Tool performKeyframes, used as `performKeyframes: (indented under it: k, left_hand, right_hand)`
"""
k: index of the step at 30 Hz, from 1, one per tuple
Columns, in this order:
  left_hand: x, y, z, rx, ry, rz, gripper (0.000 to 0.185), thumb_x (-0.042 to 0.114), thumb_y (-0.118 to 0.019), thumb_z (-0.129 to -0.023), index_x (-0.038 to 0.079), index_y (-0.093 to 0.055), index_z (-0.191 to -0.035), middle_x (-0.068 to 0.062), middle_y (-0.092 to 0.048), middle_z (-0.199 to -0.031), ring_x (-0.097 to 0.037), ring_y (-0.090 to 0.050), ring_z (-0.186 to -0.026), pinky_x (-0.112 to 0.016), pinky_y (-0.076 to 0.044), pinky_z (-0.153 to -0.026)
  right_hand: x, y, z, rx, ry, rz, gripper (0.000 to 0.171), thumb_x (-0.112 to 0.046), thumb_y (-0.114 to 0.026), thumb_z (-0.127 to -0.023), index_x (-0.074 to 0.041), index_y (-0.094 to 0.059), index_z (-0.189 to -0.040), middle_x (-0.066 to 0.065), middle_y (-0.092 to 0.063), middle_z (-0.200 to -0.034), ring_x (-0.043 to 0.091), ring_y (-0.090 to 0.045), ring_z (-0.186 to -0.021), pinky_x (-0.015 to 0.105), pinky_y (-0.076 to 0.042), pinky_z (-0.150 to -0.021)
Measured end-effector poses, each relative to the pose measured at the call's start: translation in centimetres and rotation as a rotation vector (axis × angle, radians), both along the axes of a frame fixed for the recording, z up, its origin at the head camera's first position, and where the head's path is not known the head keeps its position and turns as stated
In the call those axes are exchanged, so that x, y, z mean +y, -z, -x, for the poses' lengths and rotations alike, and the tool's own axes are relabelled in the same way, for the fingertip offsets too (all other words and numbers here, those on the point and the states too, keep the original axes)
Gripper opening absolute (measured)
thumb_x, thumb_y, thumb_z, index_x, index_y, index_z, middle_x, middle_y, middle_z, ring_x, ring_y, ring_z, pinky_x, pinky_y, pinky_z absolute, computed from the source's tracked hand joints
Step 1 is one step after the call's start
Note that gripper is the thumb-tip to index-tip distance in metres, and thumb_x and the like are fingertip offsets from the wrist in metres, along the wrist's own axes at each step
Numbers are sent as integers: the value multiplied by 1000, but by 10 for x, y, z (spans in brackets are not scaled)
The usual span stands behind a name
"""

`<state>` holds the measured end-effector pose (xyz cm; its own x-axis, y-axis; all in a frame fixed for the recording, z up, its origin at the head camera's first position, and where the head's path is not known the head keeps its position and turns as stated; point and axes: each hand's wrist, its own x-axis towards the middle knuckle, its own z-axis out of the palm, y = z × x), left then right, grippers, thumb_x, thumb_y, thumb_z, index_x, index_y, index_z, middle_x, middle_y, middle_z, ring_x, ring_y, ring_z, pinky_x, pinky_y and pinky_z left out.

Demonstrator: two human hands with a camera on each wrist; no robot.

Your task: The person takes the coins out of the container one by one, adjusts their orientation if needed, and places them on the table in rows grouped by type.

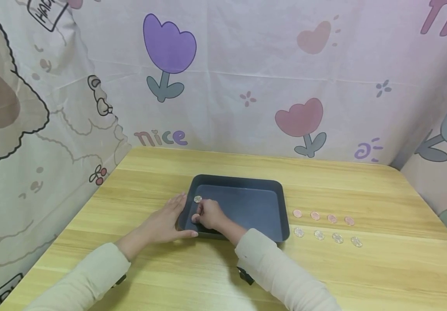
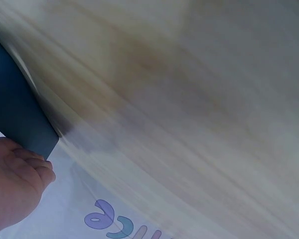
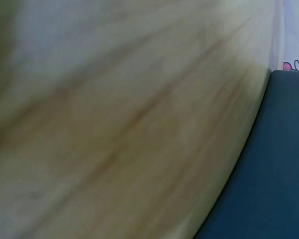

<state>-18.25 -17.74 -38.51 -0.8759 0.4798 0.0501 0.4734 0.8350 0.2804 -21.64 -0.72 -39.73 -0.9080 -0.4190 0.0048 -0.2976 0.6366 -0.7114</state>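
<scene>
A dark, shallow baking tray (image 1: pixel 243 207) sits on the wooden table. My right hand (image 1: pixel 210 214) is inside its left part, fingers curled, pinching a copper-coloured coin (image 1: pixel 195 218) low over the tray floor. Just beyond those fingers a silver-coloured coin (image 1: pixel 198 199) lies in the tray near its left wall. My left hand (image 1: pixel 165 219) rests along the tray's left side with straight fingers, its thumb stretched by the near left corner. In the left wrist view the left fingers (image 2: pixel 37 167) lie against the outer wall. The right hand is out of sight in the right wrist view.
Right of the tray, several copper-coloured coins (image 1: pixel 315 216) form a row on the table (image 1: pixel 382 272). A row of several silver-coloured coins (image 1: pixel 319 235) lies nearer to me. A printed cloth (image 1: pixel 227 56) hangs behind the table and at its sides.
</scene>
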Motion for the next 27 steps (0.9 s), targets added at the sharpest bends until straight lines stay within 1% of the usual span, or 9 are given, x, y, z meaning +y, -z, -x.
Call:
performKeyframes:
  k: [4, 7, 12, 19, 27]
  left_hand:
    - [0, 0, 0, 2, -4, 9, 109, 66, -61, -74, -9, -22, -143, -25, -22, -151, -40, -23, -139, -49, -26, -114]
    - [0, 0, -1, -9, -13, 9, 109, 66, -61, -74, -8, -21, -144, -25, -21, -151, -39, -22, -140, -49, -27, -113]
    - [0, 0, -2, -27, -22, 5, 110, 67, -60, -74, -8, -20, -144, -24, -20, -151, -39, -21, -140, -50, -27, -113]
    - [0, 0, -1, -24, -24, 7, 111, 67, -60, -73, -8, -19, -144, -24, -21, -152, -38, -22, -140, -49, -26, -114]
    - [0, 3, 0, -16, -27, 5, 112, 69, -60, -72, -7, -19, -145, -23, -21, -152, -38, -22, -140, -49, -26, -114]
  right_hand:
    - [7, 0, 0, -58, 18, 81, 18, -7, -66, -84, -1, -60, -69, -2, -48, -51, 6, -42, -42, 14, -35, -40]
    - [11, -2, -1, -143, 49, 160, 19, -6, -62, -87, 1, -60, -70, -1, -48, -48, 7, -42, -36, 16, -35, -35]
    - [20, -7, -4, -224, 112, 265, 19, -9, -61, -88, 2, -61, -72, -1, -50, -52, 8, -44, -39, 16, -36, -35]
    - [39, -19, -6, -260, 162, 322, 18, -10, -61, -89, 3, -62, -76, 1, -51, -54, 8, -43, -40, 16, -36, -37]
    - [61, -24, -9, -286, 199, 355, 17, -11, -60, -89, 2, -61, -77, 0, -50, -54, 9, -42, -41, 17, -36, -38]
